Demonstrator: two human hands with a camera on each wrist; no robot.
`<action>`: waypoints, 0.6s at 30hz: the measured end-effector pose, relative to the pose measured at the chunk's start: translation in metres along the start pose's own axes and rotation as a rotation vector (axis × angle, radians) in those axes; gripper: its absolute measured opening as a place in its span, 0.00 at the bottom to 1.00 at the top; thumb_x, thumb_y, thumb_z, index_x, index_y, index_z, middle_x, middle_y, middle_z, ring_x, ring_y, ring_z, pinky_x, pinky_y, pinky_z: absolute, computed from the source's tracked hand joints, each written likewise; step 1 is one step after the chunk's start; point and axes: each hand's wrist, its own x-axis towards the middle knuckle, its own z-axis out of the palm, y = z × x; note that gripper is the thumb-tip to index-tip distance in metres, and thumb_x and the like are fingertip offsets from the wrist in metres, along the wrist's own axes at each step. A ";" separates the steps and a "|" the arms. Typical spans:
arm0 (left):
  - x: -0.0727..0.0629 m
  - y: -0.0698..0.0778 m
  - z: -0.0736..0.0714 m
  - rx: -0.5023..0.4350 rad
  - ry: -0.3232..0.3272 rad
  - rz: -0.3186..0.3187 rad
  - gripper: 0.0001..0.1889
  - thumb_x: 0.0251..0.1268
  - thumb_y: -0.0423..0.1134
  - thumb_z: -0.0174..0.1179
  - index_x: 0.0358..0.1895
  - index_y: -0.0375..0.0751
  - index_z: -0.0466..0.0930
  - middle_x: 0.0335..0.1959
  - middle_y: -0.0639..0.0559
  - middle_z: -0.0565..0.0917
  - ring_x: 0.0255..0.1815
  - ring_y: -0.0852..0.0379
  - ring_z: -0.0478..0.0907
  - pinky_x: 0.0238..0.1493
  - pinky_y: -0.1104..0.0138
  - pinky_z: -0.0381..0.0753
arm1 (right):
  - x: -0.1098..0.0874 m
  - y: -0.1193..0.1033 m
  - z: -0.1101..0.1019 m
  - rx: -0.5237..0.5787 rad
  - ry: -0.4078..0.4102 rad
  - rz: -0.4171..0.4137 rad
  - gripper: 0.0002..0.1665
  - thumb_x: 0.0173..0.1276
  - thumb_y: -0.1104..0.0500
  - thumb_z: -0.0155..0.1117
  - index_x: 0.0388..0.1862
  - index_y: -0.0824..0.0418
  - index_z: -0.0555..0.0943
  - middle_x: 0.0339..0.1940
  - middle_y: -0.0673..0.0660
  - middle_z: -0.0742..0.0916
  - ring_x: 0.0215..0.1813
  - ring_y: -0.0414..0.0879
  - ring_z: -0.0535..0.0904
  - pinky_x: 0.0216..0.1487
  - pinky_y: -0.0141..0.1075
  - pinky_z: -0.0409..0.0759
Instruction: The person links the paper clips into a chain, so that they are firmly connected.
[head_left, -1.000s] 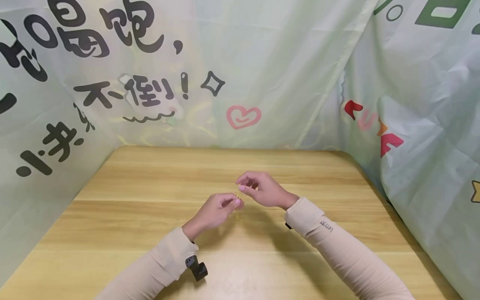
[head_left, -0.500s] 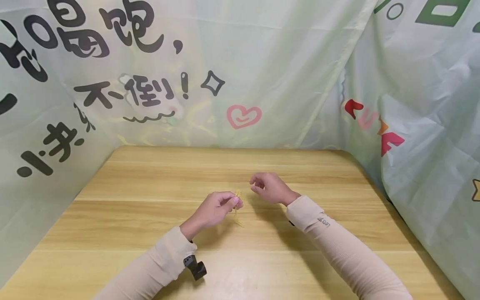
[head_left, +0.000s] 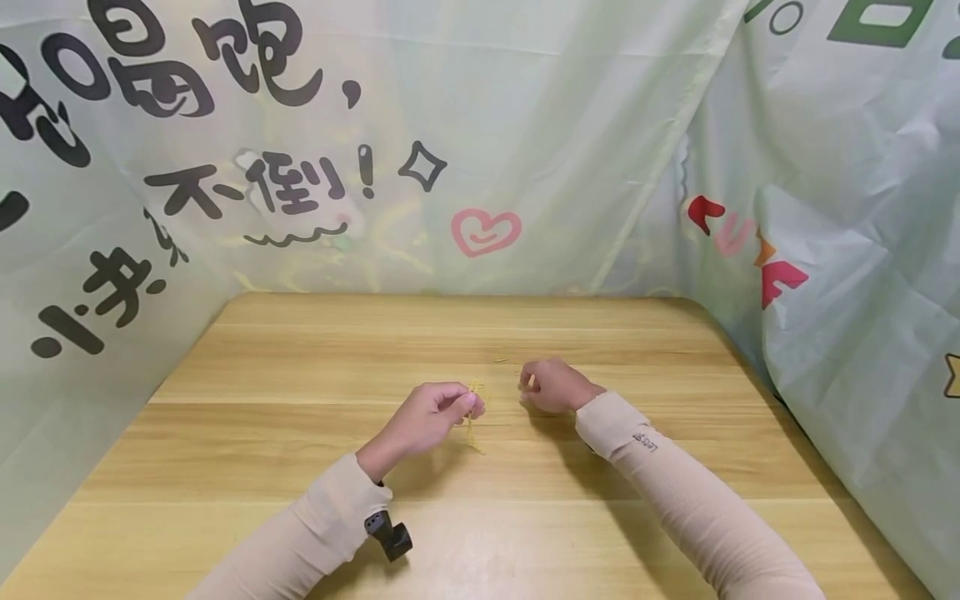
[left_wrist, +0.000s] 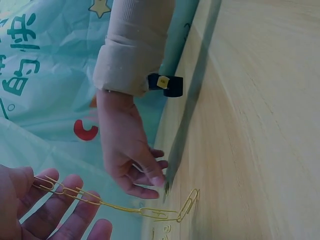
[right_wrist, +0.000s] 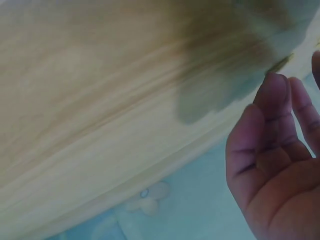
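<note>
Far left, a pale curtain (head_left: pixel 52 433) with black lettering. Then the left sleeve (head_left: pixel 292 533), beige, with a black camera (head_left: pixel 392 535) at the cuff. Left hand (head_left: pixel 420 419) pinches a chain of yellow paper clips (left_wrist: pixel 120 207) between thumb and index, other fingers loosely bent. Chain hangs down from the pinch in front of those fingers; whether its free end touches the wooden table (head_left: pixel 262 367), cannot tell. Loose clip (head_left: pixel 501 360) on the table past the left hand, just left of the right hand (head_left: pixel 557 386). That one is low over the table, fingers half curled, thumb apart from index, nothing visible in its grip. Slim dark-gold thing (right_wrist: pixel 281 64) right by its fingertips, too blurred to name, contact unclear. Right sleeve (head_left: pixel 690 500), also beige, small dark print near the cuff. Far right, creased curtain (head_left: pixel 862 208) with red, pink and green shapes
</note>
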 end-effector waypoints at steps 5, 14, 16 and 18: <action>-0.001 0.002 -0.001 -0.014 -0.001 -0.006 0.13 0.76 0.38 0.50 0.40 0.37 0.83 0.40 0.41 0.85 0.43 0.43 0.82 0.44 0.58 0.82 | 0.002 0.003 0.003 -0.018 -0.042 0.029 0.07 0.65 0.62 0.68 0.41 0.61 0.82 0.36 0.56 0.84 0.37 0.47 0.79 0.41 0.42 0.79; 0.000 0.001 -0.001 -0.021 -0.008 0.009 0.14 0.77 0.39 0.50 0.40 0.35 0.83 0.40 0.38 0.84 0.43 0.40 0.81 0.44 0.60 0.82 | 0.005 0.005 0.007 -0.030 -0.017 0.028 0.03 0.65 0.65 0.67 0.35 0.60 0.80 0.35 0.54 0.83 0.36 0.47 0.77 0.40 0.40 0.79; 0.000 0.001 -0.001 -0.021 -0.006 0.009 0.14 0.76 0.39 0.50 0.40 0.35 0.83 0.40 0.39 0.84 0.43 0.40 0.81 0.44 0.60 0.82 | 0.005 0.005 0.007 -0.029 -0.022 0.031 0.03 0.65 0.65 0.66 0.34 0.60 0.80 0.35 0.54 0.83 0.35 0.46 0.76 0.40 0.40 0.78; -0.001 0.002 -0.001 -0.022 -0.003 0.009 0.14 0.76 0.38 0.50 0.40 0.35 0.83 0.40 0.39 0.84 0.43 0.40 0.81 0.44 0.59 0.82 | 0.005 0.004 0.007 -0.032 -0.029 0.034 0.03 0.66 0.65 0.66 0.34 0.61 0.79 0.35 0.54 0.83 0.35 0.46 0.76 0.40 0.40 0.78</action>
